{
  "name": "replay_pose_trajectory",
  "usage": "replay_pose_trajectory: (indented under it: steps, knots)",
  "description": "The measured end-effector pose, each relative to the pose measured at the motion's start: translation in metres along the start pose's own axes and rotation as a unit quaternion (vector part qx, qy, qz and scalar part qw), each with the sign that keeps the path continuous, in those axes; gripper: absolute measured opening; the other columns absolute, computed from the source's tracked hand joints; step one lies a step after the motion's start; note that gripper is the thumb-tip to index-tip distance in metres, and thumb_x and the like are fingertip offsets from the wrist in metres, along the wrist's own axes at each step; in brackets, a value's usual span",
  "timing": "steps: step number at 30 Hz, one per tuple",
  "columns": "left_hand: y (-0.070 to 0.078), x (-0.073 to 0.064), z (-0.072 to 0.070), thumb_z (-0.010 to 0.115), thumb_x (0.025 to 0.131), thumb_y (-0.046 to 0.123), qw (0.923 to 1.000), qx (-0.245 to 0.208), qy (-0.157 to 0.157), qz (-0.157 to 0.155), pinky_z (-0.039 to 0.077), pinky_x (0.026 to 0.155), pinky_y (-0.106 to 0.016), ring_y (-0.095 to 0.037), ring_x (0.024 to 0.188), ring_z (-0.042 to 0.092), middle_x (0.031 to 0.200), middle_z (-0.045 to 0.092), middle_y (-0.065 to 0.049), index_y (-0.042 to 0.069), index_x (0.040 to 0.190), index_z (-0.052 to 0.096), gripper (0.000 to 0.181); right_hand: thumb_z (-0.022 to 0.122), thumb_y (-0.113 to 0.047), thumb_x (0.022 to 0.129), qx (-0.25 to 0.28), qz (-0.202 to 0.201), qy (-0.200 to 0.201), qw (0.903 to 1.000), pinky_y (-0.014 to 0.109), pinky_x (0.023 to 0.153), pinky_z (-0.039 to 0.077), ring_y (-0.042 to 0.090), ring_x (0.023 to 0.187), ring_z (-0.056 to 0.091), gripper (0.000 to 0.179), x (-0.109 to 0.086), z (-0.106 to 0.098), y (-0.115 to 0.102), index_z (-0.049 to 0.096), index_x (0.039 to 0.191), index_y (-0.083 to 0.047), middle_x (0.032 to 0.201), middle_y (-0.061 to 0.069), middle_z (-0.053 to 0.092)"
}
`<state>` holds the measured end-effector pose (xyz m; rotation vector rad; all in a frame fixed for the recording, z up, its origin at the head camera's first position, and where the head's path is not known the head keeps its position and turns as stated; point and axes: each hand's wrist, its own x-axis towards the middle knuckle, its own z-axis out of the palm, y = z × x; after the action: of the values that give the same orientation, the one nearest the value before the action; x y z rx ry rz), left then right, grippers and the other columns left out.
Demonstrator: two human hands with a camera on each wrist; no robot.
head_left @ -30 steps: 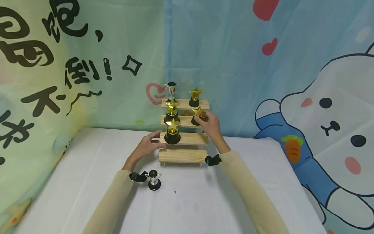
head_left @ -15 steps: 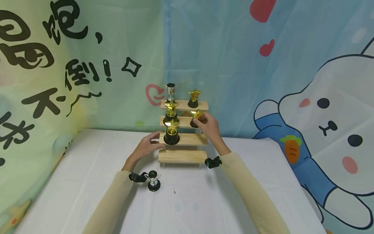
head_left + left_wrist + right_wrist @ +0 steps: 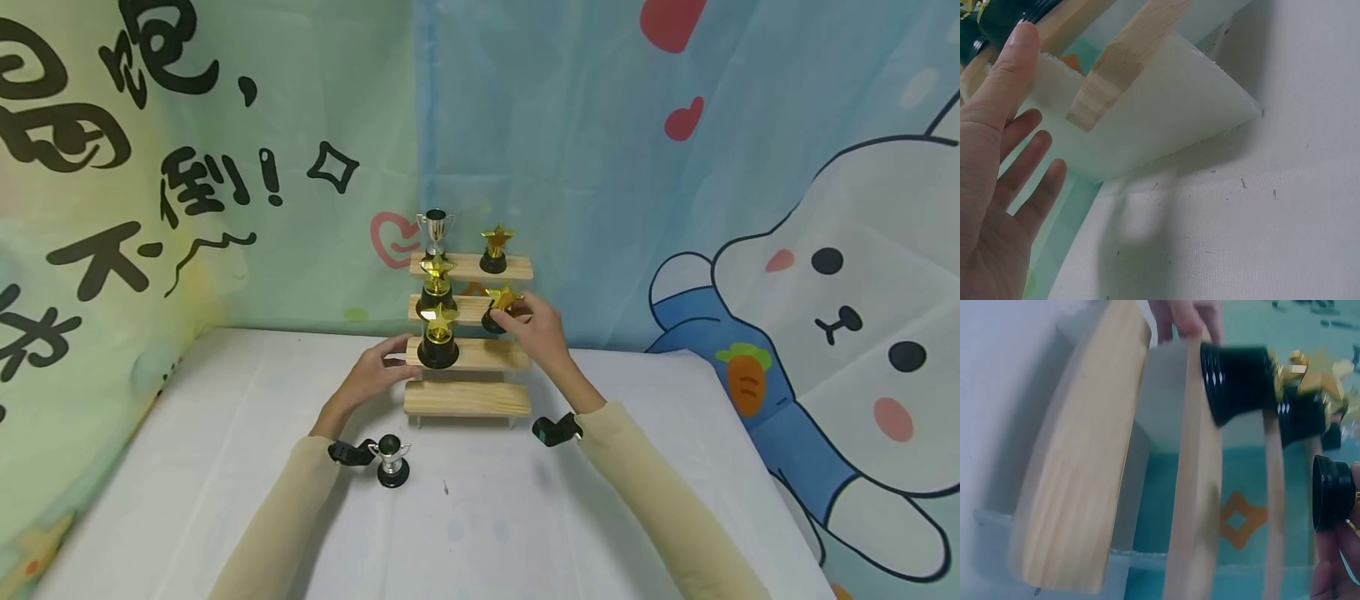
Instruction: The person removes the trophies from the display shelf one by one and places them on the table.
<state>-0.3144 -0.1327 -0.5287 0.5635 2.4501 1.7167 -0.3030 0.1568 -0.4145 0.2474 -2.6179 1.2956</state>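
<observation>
In the head view my right hand (image 3: 538, 329) pinches a gold star trophy (image 3: 502, 298) with a black base, tilted at the right of the stand's second tier from the top. Its black base (image 3: 1333, 492) shows between the fingers in the right wrist view. My left hand (image 3: 375, 371) touches the left end of the tiered wooden stand (image 3: 480, 354); its thumb lies at a board's end and the other fingers extend loosely beside the translucent side panel (image 3: 1166, 106). Gold star trophies (image 3: 438, 337) stand on the stand's left side, below a silver cup trophy (image 3: 435, 229) on top.
Another star trophy (image 3: 494, 248) stands at the top right. A small silver cup trophy (image 3: 392, 460) with a black base stands on the white table (image 3: 480, 533), beside the left wrist camera (image 3: 351, 452). A printed cloth (image 3: 555, 150) hangs behind.
My right hand has moved slightly down and toward me, and the star trophy it holds now tilts. The left hand stays at the stand's left end. The head view shifts slightly.
</observation>
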Motion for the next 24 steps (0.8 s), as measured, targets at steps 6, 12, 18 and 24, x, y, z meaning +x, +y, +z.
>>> replay_pose_trajectory:
  steps: [6,12,18,24]
  knots:
    - [0.003,0.000,-0.002,0.078,0.082,0.026,0.9999,-0.003,0.001,0.016,0.049,0.108,-0.045,-0.036,0.128,0.051,0.139,0.052,-0.021,0.006,0.145,0.043,0.074,0.070,-0.033,0.090,-0.007,-0.040,-0.021,0.9990,0.039,0.077,0.057,0.027,0.096,0.066,0.030,-0.021,-0.004,-0.010,0.065,0.105,-0.008,0.102,0.013,0.066]
    - [0.001,-0.001,-0.002,0.079,0.082,0.027,1.0000,-0.002,0.002,0.008,0.051,0.107,-0.040,-0.035,0.126,0.054,0.137,0.053,-0.020,0.009,0.145,0.045,0.074,0.071,-0.031,0.089,-0.007,-0.037,-0.046,0.9982,0.033,0.075,0.051,0.025,0.096,0.064,0.024,-0.050,-0.001,-0.016,0.066,0.101,-0.010,0.100,0.010,0.064]
    - [0.002,-0.001,-0.003,0.078,0.082,0.027,0.9999,-0.002,0.005,0.010,0.050,0.107,-0.041,-0.035,0.126,0.053,0.138,0.052,-0.020,0.009,0.144,0.045,0.073,0.072,-0.026,0.087,0.001,-0.044,-0.059,0.9973,0.028,0.073,0.051,0.021,0.089,0.062,0.022,-0.075,0.009,-0.015,0.066,0.101,-0.011,0.096,0.007,0.064]
    - [0.002,-0.001,-0.002,0.078,0.083,0.023,0.9999,-0.007,0.004,0.014,0.050,0.108,-0.042,-0.035,0.127,0.052,0.138,0.052,-0.021,0.008,0.144,0.045,0.071,0.075,-0.022,0.085,-0.012,-0.080,-0.059,0.9950,0.025,0.070,0.051,0.021,0.083,0.061,0.019,-0.101,0.025,-0.010,0.065,0.095,-0.009,0.089,0.006,0.063]
